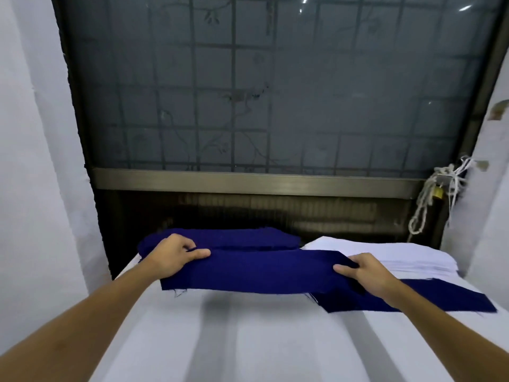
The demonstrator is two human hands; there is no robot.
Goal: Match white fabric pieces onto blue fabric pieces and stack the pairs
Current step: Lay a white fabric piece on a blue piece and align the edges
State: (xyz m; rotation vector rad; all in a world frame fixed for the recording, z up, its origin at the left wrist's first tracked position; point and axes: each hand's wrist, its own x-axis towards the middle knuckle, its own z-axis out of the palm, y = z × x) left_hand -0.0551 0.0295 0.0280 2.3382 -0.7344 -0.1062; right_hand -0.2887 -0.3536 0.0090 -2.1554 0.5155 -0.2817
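Note:
A long dark blue fabric piece hangs stretched just above the white-covered table, casting a shadow below it. My left hand pinches its left end and my right hand pinches its right end. Behind it at the far left lies a pile of blue pieces. A stack of white pieces sits at the far right. Another blue piece lies flat on the table under my right forearm, with white showing at its edges.
A dark barred window with a metal sill stands right behind the table. White cord and a brass padlock hang at the window's right corner. White walls close in on both sides.

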